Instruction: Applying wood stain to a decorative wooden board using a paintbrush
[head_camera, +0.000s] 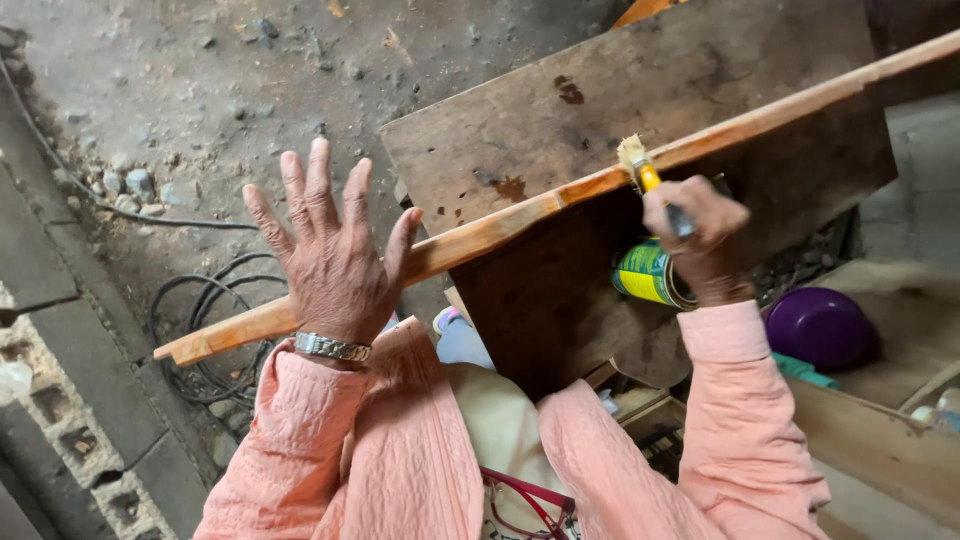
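While the right hand (700, 235) has its fingers closed round a yellow-handled brush (645, 172), bristles touching the long wooden strip (480, 232) that lies slantwise across the dark board surface (560, 130), the left hand (330, 250) is spread wide, holding nothing, over the strip's lower part. Even coating probably calls for strokes along the grain and the strip kept steady. A tin can (648, 272) sits just below the brush hand.
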